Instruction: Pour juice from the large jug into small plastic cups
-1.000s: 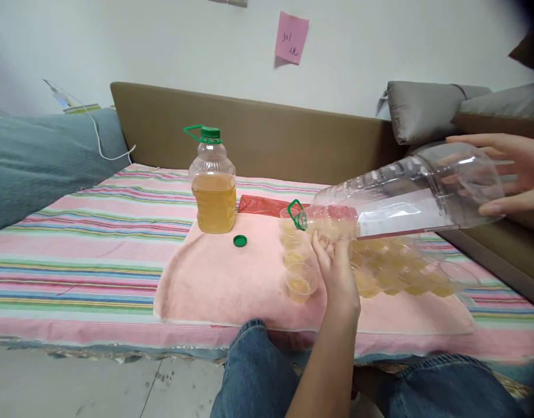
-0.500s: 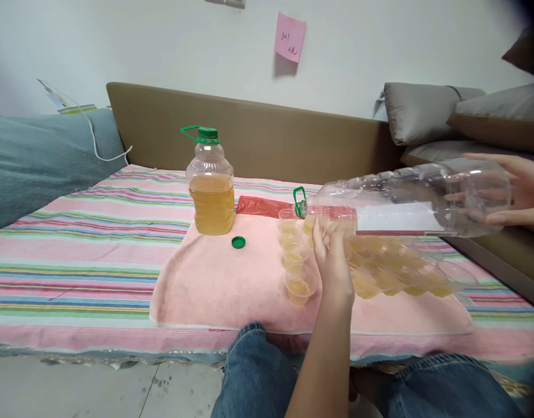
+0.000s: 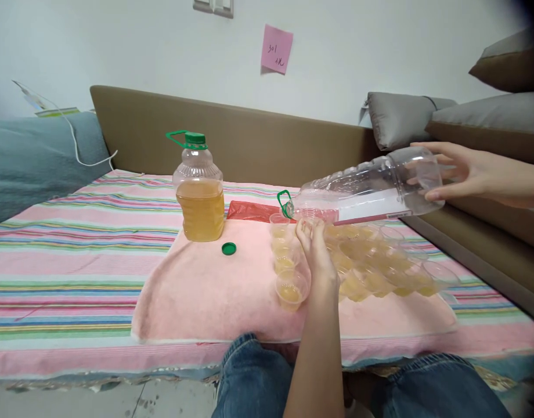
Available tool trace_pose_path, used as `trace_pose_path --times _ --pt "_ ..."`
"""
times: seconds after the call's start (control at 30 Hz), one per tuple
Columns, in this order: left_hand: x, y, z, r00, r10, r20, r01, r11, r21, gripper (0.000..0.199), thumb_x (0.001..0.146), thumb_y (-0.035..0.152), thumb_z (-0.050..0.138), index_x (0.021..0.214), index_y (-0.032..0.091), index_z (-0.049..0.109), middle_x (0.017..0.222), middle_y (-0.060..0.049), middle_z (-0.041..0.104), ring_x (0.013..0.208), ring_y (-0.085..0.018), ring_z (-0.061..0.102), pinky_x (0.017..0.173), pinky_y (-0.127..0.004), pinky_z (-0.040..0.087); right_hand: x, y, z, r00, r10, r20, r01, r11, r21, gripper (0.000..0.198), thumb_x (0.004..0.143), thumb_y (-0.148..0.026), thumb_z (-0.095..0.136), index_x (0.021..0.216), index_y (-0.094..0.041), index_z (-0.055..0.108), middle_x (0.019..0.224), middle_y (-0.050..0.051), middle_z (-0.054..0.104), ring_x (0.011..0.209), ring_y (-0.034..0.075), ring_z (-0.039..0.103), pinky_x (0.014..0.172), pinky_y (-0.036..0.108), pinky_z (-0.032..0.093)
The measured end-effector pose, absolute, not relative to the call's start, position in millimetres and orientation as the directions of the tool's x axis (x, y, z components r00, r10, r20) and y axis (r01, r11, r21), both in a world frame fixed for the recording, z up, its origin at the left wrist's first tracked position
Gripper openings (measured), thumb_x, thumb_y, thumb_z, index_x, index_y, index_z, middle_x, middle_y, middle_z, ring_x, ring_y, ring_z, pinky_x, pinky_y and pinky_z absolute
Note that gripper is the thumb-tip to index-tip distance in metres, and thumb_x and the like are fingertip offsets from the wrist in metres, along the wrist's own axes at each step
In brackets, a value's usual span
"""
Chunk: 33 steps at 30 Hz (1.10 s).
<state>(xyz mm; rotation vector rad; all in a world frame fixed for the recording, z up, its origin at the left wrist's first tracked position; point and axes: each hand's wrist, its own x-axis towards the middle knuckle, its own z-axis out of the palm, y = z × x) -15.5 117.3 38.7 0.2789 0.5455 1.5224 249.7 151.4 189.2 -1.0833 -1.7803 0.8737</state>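
Observation:
A large clear plastic bottle point(image 3: 358, 194) lies tilted in the air, its base higher than its neck and its mouth over a cup at the back. My left hand point(image 3: 316, 244) is closed around the underside near its neck. My right hand point(image 3: 461, 171) grips the base end, fingers wrapped behind it. A green ring handle point(image 3: 284, 200) hangs at the neck. Below, a clear plastic cup point(image 3: 292, 290) with yellow liquid fronts a short row. Many similar cups point(image 3: 375, 278) crowd to the right, partly hidden by the bottle and my left arm.
A second bottle point(image 3: 201, 209), part filled with yellow liquid and capped green, stands at left on a pink towel point(image 3: 206, 302). Near it lies a green cap point(image 3: 228, 248). Behind are a red plastic bag point(image 3: 252, 211) and a brown headboard point(image 3: 232, 139). Cushions point(image 3: 406, 119) are piled at right.
The bottle's base end has risen and tilts more steeply; little liquid shows near its neck now. My right hand has moved up and leftward with it. The whole view has shifted slightly.

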Motion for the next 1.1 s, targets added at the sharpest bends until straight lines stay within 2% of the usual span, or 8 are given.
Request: trace_pose_path --times 0.07,0.1,0.33,0.6,0.73,0.9,1.03,1.1 --pt "-14.3 120.2 37.6 -0.045 0.984 -0.171 -0.891 0.038 0.452 0.049 0.088 0.027 0.063 0.134 0.028 0.047 0.156 -0.006 0.043 0.145 -0.019 0.043 0.120 -0.033 0.032 248.7 155.9 203.7 -0.190 0.942 0.277 0.558 0.336 -0.759 0.093 0.055 -0.006 0.093 0.138 -0.030 0.060 0.121 0.008 0.065 0.105 0.027 0.068 0.066 0.022 0.064" --pt "-13.7 121.8 37.1 -0.050 0.983 -0.175 -0.902 0.031 0.431 0.047 0.088 0.025 0.062 0.132 0.028 0.047 0.156 -0.006 0.043 0.146 -0.018 0.042 0.120 -0.032 0.032 242.9 158.3 207.2 -0.168 0.947 0.273 0.618 0.317 -0.719 0.093 0.055 -0.008 0.094 0.138 -0.030 0.060 0.121 0.008 0.065 0.105 0.026 0.068 0.064 0.020 0.063" --pt "-9.5 132.2 32.2 -0.045 0.980 -0.193 -0.948 0.018 0.317 0.049 0.086 0.017 0.060 0.132 0.023 0.043 0.158 -0.010 0.039 0.146 -0.015 0.042 0.119 -0.027 0.032 207.7 168.5 211.4 -0.038 0.966 0.255 0.614 0.224 -0.757 0.100 0.055 0.001 0.089 0.142 -0.034 0.057 0.127 0.010 0.061 0.089 0.024 0.073 0.066 0.027 0.063" --pt "-12.5 123.8 35.0 -0.051 0.987 -0.155 -0.920 0.013 0.391 0.063 0.089 0.019 0.055 0.146 0.023 0.029 0.167 -0.009 0.024 0.152 -0.013 0.029 0.122 -0.027 0.028 187.0 176.3 221.2 -0.036 0.959 0.280 0.642 0.237 -0.729 0.095 0.056 0.005 0.083 0.140 -0.031 0.059 0.129 0.013 0.062 0.084 0.021 0.074 0.065 0.022 0.059" --pt "-10.1 115.6 33.0 -0.042 0.990 -0.137 -0.907 0.020 0.421 0.068 0.089 0.022 0.056 0.149 0.024 0.025 0.168 -0.009 0.021 0.153 -0.015 0.027 0.122 -0.029 0.029 181.5 186.3 227.6 -0.047 0.954 0.295 0.658 0.252 -0.710 0.091 0.056 0.007 0.080 0.138 -0.029 0.061 0.129 0.014 0.062 0.086 0.020 0.074 0.064 0.019 0.056" --pt "-5.7 102.7 29.8 -0.008 0.990 -0.144 -0.896 0.057 0.441 0.064 0.086 0.026 0.059 0.145 0.029 0.033 0.168 -0.007 0.022 0.153 -0.018 0.029 0.121 -0.033 0.031 184.2 204.3 238.4 -0.061 0.957 0.283 0.679 0.247 -0.691 0.087 0.061 0.004 0.082 0.138 -0.028 0.061 0.136 0.014 0.059 0.106 0.022 0.070 0.076 0.022 0.056" --pt "-4.2 92.4 28.7 0.013 0.989 -0.144 -0.891 0.077 0.447 0.060 0.085 0.024 0.058 0.142 0.030 0.037 0.167 -0.007 0.024 0.152 -0.017 0.031 0.119 -0.032 0.033 185.8 219.7 251.4 -0.149 0.943 0.296 0.609 0.324 -0.724 0.088 0.052 0.003 0.089 0.131 -0.028 0.066 0.125 0.011 0.065 0.106 0.024 0.070 0.089 0.036 0.058" --pt "-3.7 88.8 28.1 0.023 0.989 -0.145 -0.889 0.086 0.450 0.058 0.085 0.024 0.058 0.139 0.031 0.040 0.167 -0.006 0.025 0.151 -0.017 0.031 0.118 -0.030 0.034 183.9 225.8 258.4 -0.190 0.937 0.295 0.617 0.347 -0.707 0.089 0.051 0.002 0.091 0.131 -0.028 0.065 0.124 0.009 0.064 0.105 0.024 0.069 0.098 0.043 0.055"
